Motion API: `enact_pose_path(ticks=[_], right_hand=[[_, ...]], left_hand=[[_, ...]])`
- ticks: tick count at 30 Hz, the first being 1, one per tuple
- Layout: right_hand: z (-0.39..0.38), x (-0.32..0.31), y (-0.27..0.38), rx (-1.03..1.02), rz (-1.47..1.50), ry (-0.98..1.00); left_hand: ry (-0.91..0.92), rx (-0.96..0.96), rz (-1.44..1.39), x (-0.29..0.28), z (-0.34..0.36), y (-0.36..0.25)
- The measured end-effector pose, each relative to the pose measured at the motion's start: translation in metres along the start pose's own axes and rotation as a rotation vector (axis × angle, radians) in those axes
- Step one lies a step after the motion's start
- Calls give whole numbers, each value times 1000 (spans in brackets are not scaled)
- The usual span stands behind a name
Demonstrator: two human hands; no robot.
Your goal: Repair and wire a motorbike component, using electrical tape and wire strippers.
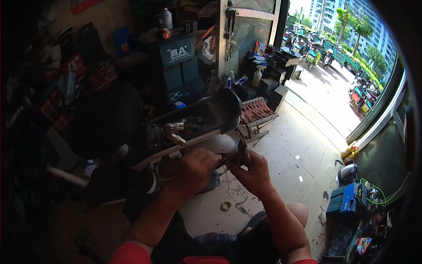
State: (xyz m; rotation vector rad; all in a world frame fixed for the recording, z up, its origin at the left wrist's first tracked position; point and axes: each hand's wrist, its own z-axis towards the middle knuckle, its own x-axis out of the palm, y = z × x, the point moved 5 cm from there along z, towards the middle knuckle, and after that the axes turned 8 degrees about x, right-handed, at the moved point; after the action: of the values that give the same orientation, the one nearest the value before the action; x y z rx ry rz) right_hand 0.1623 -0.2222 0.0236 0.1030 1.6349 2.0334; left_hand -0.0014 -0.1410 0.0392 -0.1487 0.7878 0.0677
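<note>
Both of my hands are raised in front of the open body of an electric scooter [193,118]. My left hand [195,169] is closed in a pinch on a thin wire [188,148], which runs up toward white plug connectors [178,139] at the edge of the scooter's open compartment. Close beside it, my right hand [255,174] is wrapped round dark pliers [242,148], whose head points up and away from me. Thin strands show between the two hands, and one hangs below them. The fingertips are partly hidden, and the pliers' handles are covered by my right hand.
A folding stool [257,111] with a reddish woven seat stands past the scooter. Stacked batteries [178,66] are behind it. On the tiled floor lie a tape roll [226,205] and scraps. A blue battery [347,200] with cables sits at right, near the open doorway.
</note>
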Motion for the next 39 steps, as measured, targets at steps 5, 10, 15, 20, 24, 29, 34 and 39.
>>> enact_pose_path(ticks=[5,10,15,20,24,29,34,39], right_hand=[[3,-8,-14,174,149,-20],[-3,-14,-9,-64,-304,-120],[-12,10,-7,-73,-588,-2],[-9,17,-10,-109,-638,4],[-6,22,-5,-110,-635,-25],[-4,27,3,-103,-639,-14],[-4,28,2,-122,-653,-36],[-4,28,-1,-175,-652,-57]], left_hand=[[-51,-183,-70,-3,-3,2],[-144,-390,-282,12,-16,12],[-172,-420,-343,14,-12,10],[-146,-435,-324,12,-10,10],[-136,-399,-273,12,-9,8],[-130,-400,-267,12,-11,10],[-117,-373,-297,14,-13,12],[-108,-354,-278,13,-11,8]])
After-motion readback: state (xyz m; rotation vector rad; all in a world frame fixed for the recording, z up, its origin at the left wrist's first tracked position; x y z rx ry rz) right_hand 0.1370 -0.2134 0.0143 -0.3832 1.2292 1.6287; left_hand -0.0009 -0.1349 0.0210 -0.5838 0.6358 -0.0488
